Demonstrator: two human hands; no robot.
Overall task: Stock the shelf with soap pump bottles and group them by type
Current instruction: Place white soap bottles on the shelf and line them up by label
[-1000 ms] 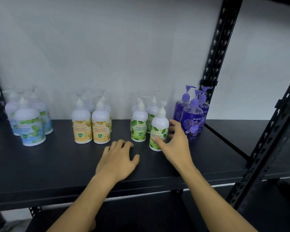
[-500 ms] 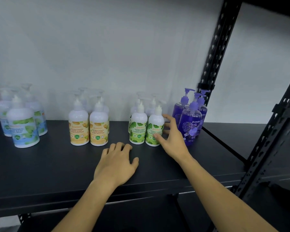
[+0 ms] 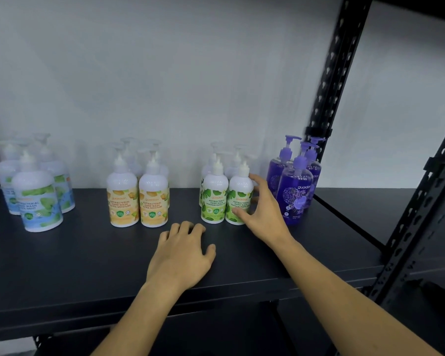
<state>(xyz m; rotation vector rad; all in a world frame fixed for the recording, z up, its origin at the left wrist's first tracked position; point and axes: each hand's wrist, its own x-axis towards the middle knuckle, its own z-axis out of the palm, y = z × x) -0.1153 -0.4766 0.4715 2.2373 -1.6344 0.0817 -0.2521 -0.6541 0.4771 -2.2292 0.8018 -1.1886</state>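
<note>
Crowding rear bottles [image 3: 235, 160], seemingly green

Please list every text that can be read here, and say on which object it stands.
"guardian": front purple bottle.
"guardian ANTIBACTERIAL HAND WASH ULTRA MOISTURE": front orange bottles.
"ANTIBACTERIAL HAND WASH MAXIMUM PROTECTION": front green bottles.
"ANTIBACTERIAL ... WASH ... MINT", partly blurred: front blue bottle.
Small badges and the rear bottles' labels: unreadable.

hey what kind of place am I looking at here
Probably a shop or stockroom: a black metal shelf on slotted uprights, stocked with hand wash bottles grouped by type.
</note>
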